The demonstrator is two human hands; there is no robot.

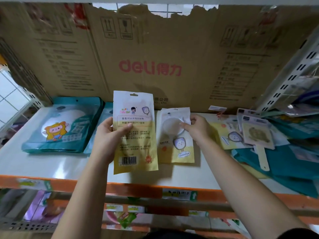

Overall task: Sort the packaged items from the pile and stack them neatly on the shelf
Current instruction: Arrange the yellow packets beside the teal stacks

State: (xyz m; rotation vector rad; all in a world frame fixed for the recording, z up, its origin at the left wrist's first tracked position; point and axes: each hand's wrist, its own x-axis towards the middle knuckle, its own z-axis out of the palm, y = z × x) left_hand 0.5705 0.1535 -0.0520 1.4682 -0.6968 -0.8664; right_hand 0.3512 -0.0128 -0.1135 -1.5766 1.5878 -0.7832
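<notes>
My left hand [110, 135] grips a yellow-and-white pouch [136, 149] upright above the white shelf [51, 166], its printed back with a barcode facing me. To its right, a second yellow-and-white pouch [177, 147] lies flat on the shelf, face up, showing a round white item. My right hand [196, 130] pinches that pouch at its upper right edge. A mixed pile of packages [255, 135] lies further right. A stack of teal pouches with a cartoon figure [62, 126] lies at the left of the shelf.
A flattened brown cardboard box [150, 66] with red lettering lines the shelf's back. A perforated metal upright [290, 80] stands at the right. The shelf's front edge is orange [138, 188] with price tags. Lower shelves hold more goods [124, 218].
</notes>
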